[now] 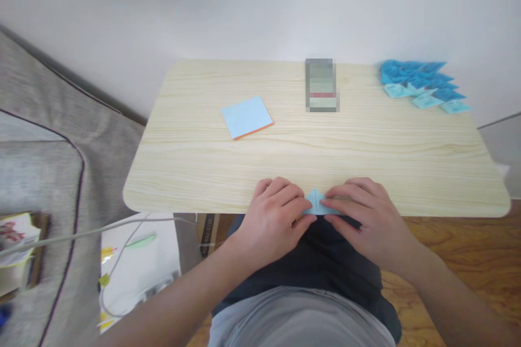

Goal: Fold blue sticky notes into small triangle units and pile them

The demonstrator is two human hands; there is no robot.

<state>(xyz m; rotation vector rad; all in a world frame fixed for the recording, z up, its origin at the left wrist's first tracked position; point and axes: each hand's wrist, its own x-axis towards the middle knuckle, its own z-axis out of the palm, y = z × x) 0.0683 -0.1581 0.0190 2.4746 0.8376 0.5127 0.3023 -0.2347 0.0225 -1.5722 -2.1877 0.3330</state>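
Note:
A small piece of folded light blue paper [316,201] lies at the table's front edge, its point facing away from me and a crease running down its middle. My left hand [280,217] pinches its left corner, thumb below and fingers on top. On the other side, my right hand [364,217] grips the right corner between thumb and fingers. The fingertips of both hands cover the paper's outer corners. Farther back on the left rests a stack of light blue paper squares [247,117] with an orange edge showing.
Several folded blue paper pieces [419,84] are grouped at the back right of the wooden table [195,173]. A blurred-out phone-like object [321,85] lies near the wall. At left are a grey sofa [101,157] and a white cable [122,222].

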